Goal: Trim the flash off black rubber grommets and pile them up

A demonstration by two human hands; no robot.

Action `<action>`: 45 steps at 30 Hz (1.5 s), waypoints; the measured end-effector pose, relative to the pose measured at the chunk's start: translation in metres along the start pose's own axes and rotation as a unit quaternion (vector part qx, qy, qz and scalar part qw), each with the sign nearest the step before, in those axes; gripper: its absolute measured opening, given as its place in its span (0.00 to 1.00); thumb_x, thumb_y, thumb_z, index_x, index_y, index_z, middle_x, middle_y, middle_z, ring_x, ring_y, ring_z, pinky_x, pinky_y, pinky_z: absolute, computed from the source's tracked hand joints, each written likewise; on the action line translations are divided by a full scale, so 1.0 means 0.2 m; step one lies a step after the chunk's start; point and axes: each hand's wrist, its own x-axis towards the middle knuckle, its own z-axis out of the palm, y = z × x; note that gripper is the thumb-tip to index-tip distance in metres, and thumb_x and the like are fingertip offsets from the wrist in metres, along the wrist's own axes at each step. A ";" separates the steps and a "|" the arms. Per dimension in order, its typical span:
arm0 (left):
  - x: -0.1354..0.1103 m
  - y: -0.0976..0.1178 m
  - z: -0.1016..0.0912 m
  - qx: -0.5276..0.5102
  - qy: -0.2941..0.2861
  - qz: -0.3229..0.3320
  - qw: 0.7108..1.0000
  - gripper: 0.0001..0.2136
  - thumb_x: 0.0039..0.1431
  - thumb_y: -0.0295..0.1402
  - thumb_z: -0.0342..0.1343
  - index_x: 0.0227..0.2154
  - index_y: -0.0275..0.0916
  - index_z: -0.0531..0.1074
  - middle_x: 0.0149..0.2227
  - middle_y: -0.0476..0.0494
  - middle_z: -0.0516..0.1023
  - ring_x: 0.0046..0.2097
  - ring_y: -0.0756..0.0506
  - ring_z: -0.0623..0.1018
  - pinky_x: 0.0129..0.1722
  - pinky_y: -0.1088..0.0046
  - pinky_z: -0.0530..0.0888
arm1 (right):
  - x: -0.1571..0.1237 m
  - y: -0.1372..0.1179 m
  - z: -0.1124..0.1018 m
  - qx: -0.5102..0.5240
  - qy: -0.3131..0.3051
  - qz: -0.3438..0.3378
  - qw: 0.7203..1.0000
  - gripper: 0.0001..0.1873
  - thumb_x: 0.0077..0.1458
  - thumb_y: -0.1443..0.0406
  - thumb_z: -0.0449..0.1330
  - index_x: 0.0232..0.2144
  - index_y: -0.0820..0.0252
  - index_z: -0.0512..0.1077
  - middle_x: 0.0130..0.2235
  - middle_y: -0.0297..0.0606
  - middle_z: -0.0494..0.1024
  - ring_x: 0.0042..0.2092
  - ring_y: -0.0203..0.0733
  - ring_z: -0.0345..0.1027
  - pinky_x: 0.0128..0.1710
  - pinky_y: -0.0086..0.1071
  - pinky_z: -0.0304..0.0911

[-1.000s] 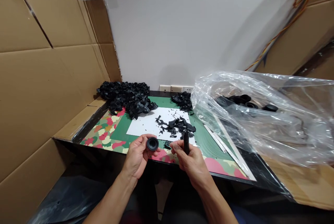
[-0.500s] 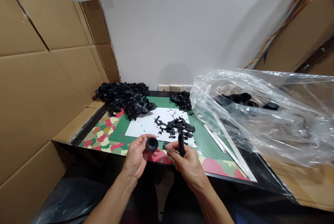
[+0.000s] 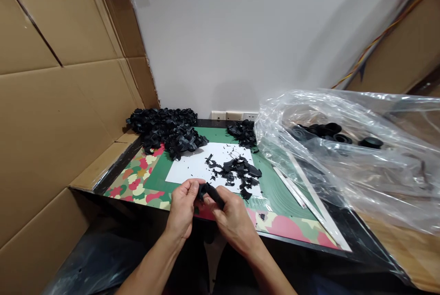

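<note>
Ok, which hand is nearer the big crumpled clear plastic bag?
Right: the right hand sits front-left of the bag, without touching it; the left hand is farther left.

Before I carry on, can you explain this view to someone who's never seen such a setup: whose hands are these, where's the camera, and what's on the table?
There is no machine here: these are one person's bare hands. The picture comes from a camera worn on the head, looking forward and down.

The left hand pinches a small black piece, now mostly hidden. The right hand grips a dark stick-like item against it; I can't tell what that is.

Beyond them, black scraps lie on a white sheet, on a green mat. Behind to the left is a large black heap. On the right, a clear plastic bag shows round black parts through it.
</note>
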 end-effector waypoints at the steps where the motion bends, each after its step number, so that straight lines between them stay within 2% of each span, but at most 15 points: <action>1: 0.00 0.00 0.00 0.013 0.005 0.011 1.000 0.21 0.37 0.46 0.68 0.27 0.33 0.76 0.19 0.51 0.70 0.18 0.55 0.65 0.15 0.82 0.63 | 0.01 0.00 0.00 -0.004 -0.005 -0.003 1.000 0.11 0.51 0.65 0.54 0.18 0.56 0.62 0.20 0.31 0.63 0.23 0.37 0.57 0.24 0.30 0.51; 6: 0.01 -0.06 0.00 0.079 0.039 0.051 0.995 0.15 0.43 0.43 0.65 0.27 0.34 0.74 0.16 0.55 0.66 0.17 0.56 0.61 0.15 0.83 0.58 | 0.03 0.00 0.00 -0.040 -0.029 -0.022 0.999 0.09 0.50 0.67 0.52 0.19 0.56 0.62 0.21 0.32 0.64 0.24 0.37 0.57 0.25 0.29 0.52; 10: 0.03 -0.09 -0.01 0.099 0.050 0.072 0.991 0.11 0.44 0.37 0.63 0.28 0.35 0.73 0.18 0.53 0.70 0.19 0.54 0.65 0.17 0.82 0.61 | 0.04 0.01 0.02 -0.080 -0.035 -0.028 0.996 0.06 0.47 0.69 0.51 0.21 0.57 0.62 0.22 0.32 0.66 0.24 0.37 0.59 0.25 0.28 0.53; 13: 0.04 -0.08 0.00 0.095 0.050 0.071 0.992 0.09 0.44 0.35 0.63 0.25 0.35 0.74 0.20 0.51 0.71 0.21 0.54 0.67 0.18 0.83 0.62 | 0.05 0.03 0.03 -0.119 -0.009 -0.035 0.992 0.04 0.45 0.69 0.51 0.22 0.57 0.63 0.22 0.33 0.67 0.23 0.37 0.59 0.24 0.28 0.52; 17: 0.05 -0.02 0.03 0.067 0.054 0.053 0.995 0.16 0.45 0.44 0.63 0.25 0.33 0.75 0.16 0.53 0.67 0.15 0.56 0.62 0.13 0.82 0.57 | 0.11 0.08 -0.02 -0.167 0.076 -0.005 0.983 0.04 0.44 0.67 0.51 0.24 0.57 0.65 0.24 0.36 0.70 0.25 0.40 0.61 0.26 0.31 0.53; 20: 0.07 0.02 0.05 0.025 0.057 0.041 0.997 0.21 0.41 0.50 0.64 0.26 0.33 0.75 0.17 0.50 0.70 0.15 0.54 0.67 0.11 0.82 0.58 | 0.15 0.11 -0.08 -0.131 0.121 0.053 0.983 0.05 0.45 0.64 0.50 0.22 0.57 0.65 0.22 0.35 0.68 0.25 0.41 0.60 0.26 0.32 0.54; 23: 0.10 0.03 0.06 -0.004 0.043 0.021 0.999 0.22 0.38 0.50 0.66 0.25 0.32 0.75 0.17 0.49 0.71 0.15 0.54 0.67 0.11 0.82 0.58 | 0.17 0.11 -0.11 -0.036 0.102 0.094 0.990 0.08 0.46 0.62 0.51 0.20 0.56 0.63 0.19 0.31 0.64 0.23 0.38 0.56 0.24 0.30 0.53; 27: 0.13 0.04 0.06 -0.013 0.030 0.008 0.999 0.22 0.38 0.49 0.66 0.24 0.32 0.75 0.17 0.48 0.72 0.15 0.54 0.67 0.11 0.83 0.57 | 0.17 0.09 -0.11 0.055 0.062 0.129 0.988 0.11 0.47 0.59 0.53 0.18 0.57 0.63 0.18 0.29 0.59 0.23 0.36 0.52 0.22 0.29 0.50; 30: 0.15 0.04 0.06 -0.013 0.030 0.000 0.999 0.22 0.37 0.49 0.66 0.24 0.32 0.75 0.17 0.48 0.71 0.15 0.54 0.67 0.11 0.83 0.57 | 0.17 0.08 -0.11 0.075 0.035 0.122 0.989 0.14 0.48 0.57 0.53 0.17 0.57 0.62 0.19 0.30 0.59 0.24 0.36 0.52 0.23 0.29 0.50; 32: 0.16 0.04 0.06 -0.012 0.037 -0.001 0.999 0.23 0.36 0.50 0.67 0.24 0.32 0.75 0.17 0.48 0.71 0.15 0.55 0.67 0.11 0.83 0.57 | 0.18 0.10 -0.10 0.073 0.042 0.113 0.990 0.13 0.49 0.57 0.53 0.19 0.58 0.63 0.20 0.30 0.61 0.24 0.37 0.53 0.24 0.29 0.51; 35: 0.18 0.03 0.05 -0.008 0.044 -0.006 0.999 0.23 0.35 0.50 0.67 0.25 0.32 0.75 0.17 0.49 0.71 0.15 0.54 0.67 0.11 0.84 0.57 | 0.20 0.13 -0.09 0.074 0.065 0.100 0.990 0.09 0.49 0.60 0.54 0.28 0.59 0.68 0.25 0.34 0.70 0.27 0.39 0.60 0.28 0.30 0.57; 37: 0.19 0.03 0.05 -0.005 0.043 -0.008 0.999 0.23 0.36 0.50 0.67 0.25 0.32 0.75 0.17 0.49 0.70 0.15 0.54 0.67 0.11 0.84 0.57 | 0.21 0.14 -0.08 0.087 0.054 0.100 0.990 0.10 0.49 0.61 0.55 0.33 0.59 0.70 0.31 0.37 0.74 0.32 0.42 0.66 0.33 0.32 0.61; 41: 0.21 0.01 0.06 0.017 0.035 -0.003 0.999 0.22 0.40 0.51 0.64 0.26 0.33 0.76 0.17 0.49 0.70 0.16 0.54 0.66 0.11 0.82 0.58 | 0.24 0.11 -0.06 0.114 0.018 0.096 0.989 0.09 0.51 0.60 0.56 0.32 0.59 0.70 0.33 0.38 0.76 0.35 0.43 0.69 0.36 0.33 0.64; 43: 0.22 0.01 0.06 0.064 0.022 0.025 0.997 0.20 0.44 0.50 0.62 0.27 0.35 0.77 0.17 0.48 0.71 0.17 0.52 0.67 0.13 0.81 0.60 | 0.26 0.09 -0.05 0.126 0.010 0.075 0.989 0.07 0.52 0.62 0.55 0.31 0.59 0.69 0.31 0.37 0.75 0.32 0.41 0.68 0.32 0.31 0.64; 45: 0.22 0.02 0.07 0.144 -0.008 0.116 0.983 0.15 0.46 0.45 0.63 0.28 0.37 0.79 0.25 0.43 0.77 0.25 0.48 0.74 0.20 0.78 0.69 | 0.27 0.10 -0.05 0.099 0.023 0.032 0.994 0.03 0.51 0.65 0.55 0.28 0.58 0.68 0.27 0.34 0.73 0.28 0.38 0.66 0.28 0.28 0.62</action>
